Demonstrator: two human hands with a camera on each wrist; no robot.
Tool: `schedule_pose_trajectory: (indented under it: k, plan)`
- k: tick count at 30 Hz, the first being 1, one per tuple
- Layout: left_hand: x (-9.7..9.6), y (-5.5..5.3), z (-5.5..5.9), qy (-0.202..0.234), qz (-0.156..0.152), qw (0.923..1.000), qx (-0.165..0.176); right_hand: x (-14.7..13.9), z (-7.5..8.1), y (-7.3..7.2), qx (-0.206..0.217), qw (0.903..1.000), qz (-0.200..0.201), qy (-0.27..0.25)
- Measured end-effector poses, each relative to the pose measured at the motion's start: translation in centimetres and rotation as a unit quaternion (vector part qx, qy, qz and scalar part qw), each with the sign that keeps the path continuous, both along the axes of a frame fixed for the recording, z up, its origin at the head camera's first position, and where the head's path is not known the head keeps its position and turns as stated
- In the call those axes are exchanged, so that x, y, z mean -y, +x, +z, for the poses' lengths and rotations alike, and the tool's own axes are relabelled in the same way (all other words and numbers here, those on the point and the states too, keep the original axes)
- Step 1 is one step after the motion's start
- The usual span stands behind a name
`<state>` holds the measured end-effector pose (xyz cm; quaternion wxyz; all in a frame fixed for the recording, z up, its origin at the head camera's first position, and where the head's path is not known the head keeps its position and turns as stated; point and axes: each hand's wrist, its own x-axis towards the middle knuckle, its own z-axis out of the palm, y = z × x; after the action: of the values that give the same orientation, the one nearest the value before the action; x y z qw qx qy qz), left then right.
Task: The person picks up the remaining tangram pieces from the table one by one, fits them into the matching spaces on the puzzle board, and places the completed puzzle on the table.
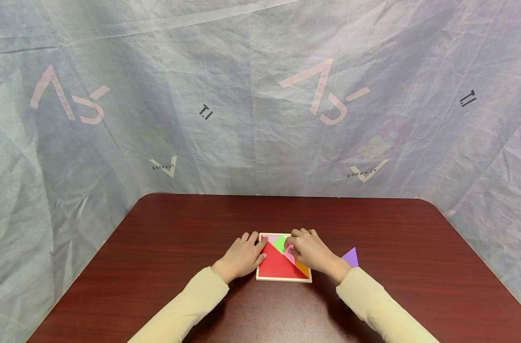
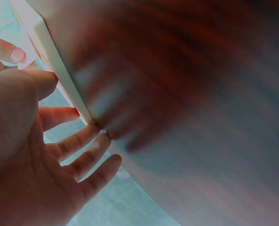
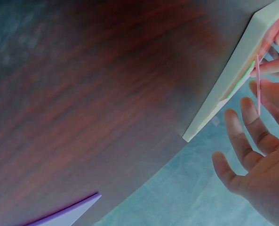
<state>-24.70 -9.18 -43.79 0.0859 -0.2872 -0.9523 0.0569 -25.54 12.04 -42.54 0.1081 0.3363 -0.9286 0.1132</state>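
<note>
A square tangram tray point(image 1: 284, 280) with a pale rim lies near the middle of the table. Inside it are a large red piece point(image 1: 277, 267), a green piece point(image 1: 279, 243), an orange piece point(image 1: 303, 268) and a light pink piece point(image 1: 271, 237). With spread fingers, my left hand point(image 1: 242, 255) rests at the tray's left edge, thumb over the red piece. Over the tray's right side, my right hand point(image 1: 309, 250) pinches a pink tangram piece point(image 3: 259, 87), which stands on edge in the right wrist view. Fingers partly hide the tray's upper right.
A purple tangram piece point(image 1: 350, 257) lies on the dark red wooden table point(image 1: 192, 224), right of the tray and partly behind the right forearm. Grey printed cloth point(image 1: 243, 143) hangs behind and at both sides of the table.
</note>
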Motion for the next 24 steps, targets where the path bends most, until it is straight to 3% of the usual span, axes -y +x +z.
schedule_pose_trajectory:
  k: [9,24]
  plan:
    - [0.01,0.08,-0.02,0.006,0.000,1.0000,-0.002,0.11,0.11,0.14,0.009,0.9999,-0.010,0.011]
    - [0.02,-0.08,-0.21,0.001,0.007,0.9999,0.009,0.20,-0.24,0.14,-0.033,0.9980,-0.033,0.044]
